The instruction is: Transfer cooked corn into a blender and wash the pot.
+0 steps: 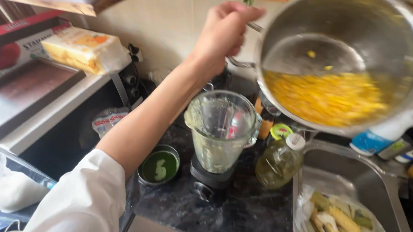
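My left hand (224, 32) is raised and closed on the side handle of a steel pot (348, 24). The pot is held in the air and tilted toward me, with yellow corn kernels (329, 98) gathered at its lower side. Below the pot and a little left stands an open, empty blender jar (222, 131) on its dark base. My right hand is out of view; the pot's other handle shows at the right edge with no hand visible on it.
A bottle of yellow oil (281, 162) stands beside the blender. A small green-filled bowl (160, 166) sits to its left. The steel sink (386, 182) holds a bag of peels (339, 222). Bottles (384, 133) line the sink's back. A yellow packet (83, 49) lies on a shelf at the left.
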